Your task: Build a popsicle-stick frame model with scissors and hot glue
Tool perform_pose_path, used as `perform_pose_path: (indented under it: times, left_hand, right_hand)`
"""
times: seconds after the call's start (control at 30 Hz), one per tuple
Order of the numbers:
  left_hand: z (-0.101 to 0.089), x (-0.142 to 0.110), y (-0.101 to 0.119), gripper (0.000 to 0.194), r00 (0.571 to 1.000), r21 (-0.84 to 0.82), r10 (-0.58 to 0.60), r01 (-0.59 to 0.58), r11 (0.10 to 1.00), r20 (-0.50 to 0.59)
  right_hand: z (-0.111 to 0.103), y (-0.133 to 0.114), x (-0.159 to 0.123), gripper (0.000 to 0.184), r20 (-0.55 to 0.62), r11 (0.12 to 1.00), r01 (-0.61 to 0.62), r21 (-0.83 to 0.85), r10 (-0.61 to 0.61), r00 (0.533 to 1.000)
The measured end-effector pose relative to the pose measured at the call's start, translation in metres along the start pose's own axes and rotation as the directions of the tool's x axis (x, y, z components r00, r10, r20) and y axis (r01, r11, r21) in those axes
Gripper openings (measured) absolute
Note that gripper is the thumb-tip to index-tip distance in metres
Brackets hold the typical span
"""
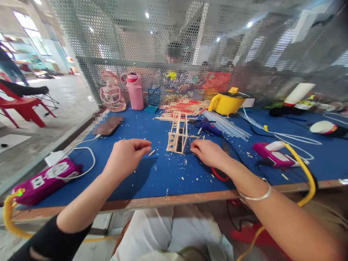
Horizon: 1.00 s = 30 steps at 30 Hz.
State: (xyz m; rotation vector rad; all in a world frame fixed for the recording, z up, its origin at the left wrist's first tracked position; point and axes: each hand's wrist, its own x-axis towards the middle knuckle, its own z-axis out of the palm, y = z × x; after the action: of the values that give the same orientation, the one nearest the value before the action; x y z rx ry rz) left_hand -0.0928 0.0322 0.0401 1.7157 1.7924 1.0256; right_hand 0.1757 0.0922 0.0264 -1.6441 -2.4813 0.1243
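A small open frame of thin wooden sticks (178, 135) stands on the blue tabletop (152, 177) between my hands. To its left, my left hand (127, 154) hovers over the table, thumb and fingers pinched together; whatever they may hold cannot be made out. A short bit of stick (152, 153) lies just beyond those fingertips. My right hand (208, 151) is closed close to the frame's right side, its fingertips curled and hiding anything in them. Short stick pieces (198, 137) lie just behind it. Past them rests a dark blue glue gun (210, 127).
Behind the frame lie a heap of red-tipped sticks (185, 107), clear glue sticks (228, 125) and a yellow pot (227, 102). Red-handled scissors (220, 175) lie partly under my right forearm. Purple power strips (49, 181) with cables, a phone (108, 125) and a pink bottle (135, 92) stand around.
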Motion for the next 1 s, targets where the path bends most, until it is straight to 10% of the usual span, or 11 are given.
perform_pose_path:
  times: [0.17, 0.37, 0.67, 1.0]
  left_hand:
    - [-0.009, 0.053, 0.001, 0.037, 0.994, 0.191, 0.092, -0.08, 0.978, -0.054]
    - [0.03, 0.099, -0.005, 0.036, 0.969, 0.075, 0.237, -0.232, 0.97, -0.064]
    - [0.041, 0.065, 0.002, 0.026, 0.973, 0.016, 0.231, -0.23, 0.973, -0.024]
    - [0.046, 0.067, -0.006, 0.026, 0.905, 0.077, 0.395, -0.41, 0.909, 0.157]
  right_hand:
    - [-0.016, -0.009, -0.021, 0.018, -0.083, 0.989, 0.072, 0.133, -0.062, 0.995]
    - [-0.022, -0.032, -0.022, 0.016, -0.263, 0.96, 0.266, 0.09, -0.235, 0.936]
    - [-0.024, -0.037, 0.003, 0.013, -0.495, 0.792, 0.441, -0.422, -0.609, 0.62]
    - [-0.03, -0.04, 0.016, 0.014, -0.389, 0.676, 0.444, -0.588, -0.718, 0.578]
